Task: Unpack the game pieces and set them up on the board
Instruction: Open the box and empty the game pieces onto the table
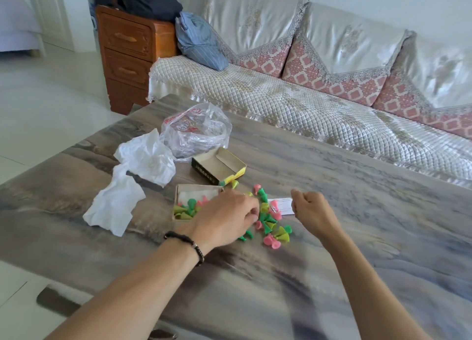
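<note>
left hand [224, 216] reaches palm-down over scattered game pieces [270, 224]; right hand [310, 208] fisted.

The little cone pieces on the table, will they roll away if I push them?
The cone pieces probably roll in small curves, since most lie on their sides. They look like light plastic, so a nudge likely scatters them. Upright ones would tip easily.

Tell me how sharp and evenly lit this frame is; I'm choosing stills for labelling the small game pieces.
Head view: soft daylight, no hard shadows; sheen on the sofa covers and glare on the plastic bag. Wide-angle bending curves the table edge. Both hands, left hand and right hand, are slightly motion-blurred, and the game pieces look soft, colours clear but outlines smeared.
</note>
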